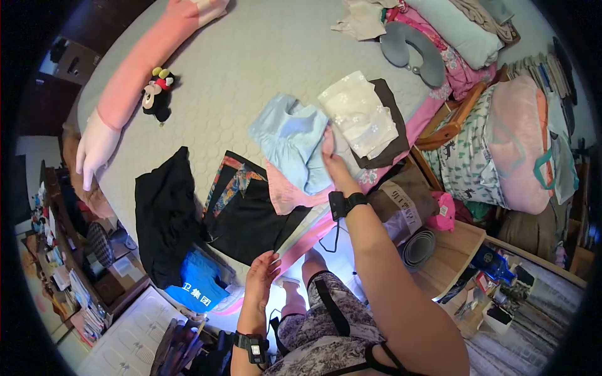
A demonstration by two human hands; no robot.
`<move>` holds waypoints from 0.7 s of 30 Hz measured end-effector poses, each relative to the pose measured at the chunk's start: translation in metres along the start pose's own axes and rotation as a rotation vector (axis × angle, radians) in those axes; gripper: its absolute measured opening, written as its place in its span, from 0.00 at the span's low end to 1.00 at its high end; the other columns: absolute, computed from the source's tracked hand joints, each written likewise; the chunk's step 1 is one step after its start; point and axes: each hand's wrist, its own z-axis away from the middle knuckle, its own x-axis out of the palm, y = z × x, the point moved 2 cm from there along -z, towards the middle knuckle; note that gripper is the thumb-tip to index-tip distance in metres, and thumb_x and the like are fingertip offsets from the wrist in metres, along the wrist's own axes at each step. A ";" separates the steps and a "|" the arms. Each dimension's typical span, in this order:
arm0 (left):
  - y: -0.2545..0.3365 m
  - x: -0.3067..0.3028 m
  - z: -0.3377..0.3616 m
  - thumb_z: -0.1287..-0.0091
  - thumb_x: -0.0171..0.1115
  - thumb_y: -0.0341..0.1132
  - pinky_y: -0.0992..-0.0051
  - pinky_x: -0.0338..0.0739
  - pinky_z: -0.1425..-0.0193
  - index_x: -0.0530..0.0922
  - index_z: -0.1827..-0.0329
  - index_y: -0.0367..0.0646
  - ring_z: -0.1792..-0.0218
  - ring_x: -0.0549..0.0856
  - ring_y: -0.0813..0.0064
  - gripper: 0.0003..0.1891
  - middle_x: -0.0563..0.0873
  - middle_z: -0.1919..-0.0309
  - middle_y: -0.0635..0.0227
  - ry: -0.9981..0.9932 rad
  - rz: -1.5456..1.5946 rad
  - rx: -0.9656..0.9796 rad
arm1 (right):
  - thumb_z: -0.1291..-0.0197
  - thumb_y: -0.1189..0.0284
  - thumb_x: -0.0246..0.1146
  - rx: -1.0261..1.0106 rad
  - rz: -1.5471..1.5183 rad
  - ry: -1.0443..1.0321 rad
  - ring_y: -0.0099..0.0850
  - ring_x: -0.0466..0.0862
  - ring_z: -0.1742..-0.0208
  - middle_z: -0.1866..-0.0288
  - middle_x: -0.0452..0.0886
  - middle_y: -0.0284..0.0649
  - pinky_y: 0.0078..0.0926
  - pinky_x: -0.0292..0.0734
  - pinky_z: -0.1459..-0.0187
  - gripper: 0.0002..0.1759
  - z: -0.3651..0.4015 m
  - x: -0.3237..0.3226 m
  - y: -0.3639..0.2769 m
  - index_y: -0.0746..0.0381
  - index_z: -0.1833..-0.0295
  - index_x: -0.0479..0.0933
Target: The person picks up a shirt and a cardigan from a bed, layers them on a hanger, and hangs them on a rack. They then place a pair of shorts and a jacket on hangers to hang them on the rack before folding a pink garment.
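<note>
A light blue garment (291, 138) lies crumpled on the bed over a pink cloth (285, 191). My right hand (332, 153) is at the blue garment's right edge; its fingers are partly hidden against the cloth. My left hand (262, 268) has its fingers closed at the lower edge of a black garment (251, 219) with patterned trim. Whether it grips that edge is hard to see. Left of it lie a black garment (164, 213) and a blue cloth (199, 285) with white characters. A white flowered cloth (360, 116) rests on a dark brown one (392, 135).
On the bed (238, 50) are a plush toy (157, 97), a long pink pillow (135, 78) and a grey neck pillow (411, 53). Stuffed bags (520, 144) stand at the right, above a wooden cabinet (451, 257). A cluttered shelf is at the left.
</note>
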 end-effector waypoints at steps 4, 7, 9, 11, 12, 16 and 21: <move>0.000 0.002 0.000 0.30 0.53 0.39 0.70 0.75 0.45 0.71 0.41 0.42 0.50 0.81 0.70 0.17 0.81 0.47 0.64 -0.020 0.000 0.004 | 0.41 0.57 0.65 -0.170 -0.263 -0.368 0.29 0.79 0.48 0.46 0.80 0.40 0.28 0.72 0.46 0.32 0.017 0.030 -0.020 0.73 0.41 0.71; 0.000 0.000 0.000 0.30 0.53 0.39 0.71 0.75 0.45 0.71 0.41 0.43 0.50 0.81 0.70 0.17 0.81 0.46 0.64 -0.042 0.003 0.021 | 0.42 0.64 0.64 -0.044 -0.179 -0.360 0.29 0.80 0.50 0.48 0.81 0.40 0.26 0.73 0.47 0.27 0.001 0.032 0.001 0.69 0.41 0.72; -0.001 -0.003 0.002 0.30 0.54 0.39 0.71 0.75 0.45 0.71 0.41 0.43 0.50 0.81 0.71 0.17 0.81 0.46 0.65 -0.047 0.008 0.032 | 0.42 0.65 0.62 -0.001 -0.209 -0.354 0.29 0.80 0.51 0.49 0.81 0.40 0.27 0.73 0.48 0.25 -0.001 0.035 0.006 0.68 0.42 0.73; -0.001 -0.008 0.004 0.30 0.54 0.39 0.71 0.75 0.45 0.72 0.41 0.43 0.50 0.81 0.71 0.17 0.81 0.47 0.65 -0.046 0.015 0.043 | 0.43 0.66 0.61 0.076 -0.254 -0.321 0.29 0.80 0.51 0.51 0.81 0.39 0.27 0.74 0.50 0.24 0.009 0.044 -0.004 0.67 0.43 0.74; -0.001 -0.010 0.006 0.30 0.54 0.39 0.71 0.75 0.45 0.72 0.41 0.43 0.50 0.81 0.71 0.17 0.81 0.47 0.65 -0.040 0.019 0.049 | 0.43 0.66 0.61 0.077 -0.241 -0.288 0.29 0.80 0.52 0.52 0.81 0.39 0.27 0.74 0.51 0.23 0.023 0.046 -0.018 0.67 0.43 0.74; 0.001 -0.018 0.015 0.30 0.55 0.39 0.72 0.75 0.46 0.74 0.44 0.45 0.52 0.82 0.72 0.15 0.82 0.49 0.66 -0.019 0.040 0.073 | 0.45 0.67 0.61 0.042 -0.238 -0.215 0.29 0.80 0.56 0.57 0.81 0.37 0.29 0.75 0.55 0.21 0.084 0.052 -0.060 0.66 0.47 0.76; 0.002 -0.029 0.025 0.30 0.56 0.40 0.73 0.75 0.48 0.75 0.45 0.45 0.53 0.82 0.75 0.15 0.83 0.50 0.66 -0.034 0.080 0.118 | 0.48 0.67 0.63 0.054 -0.191 -0.298 0.24 0.77 0.61 0.64 0.79 0.33 0.28 0.73 0.60 0.15 0.102 0.052 -0.041 0.62 0.56 0.78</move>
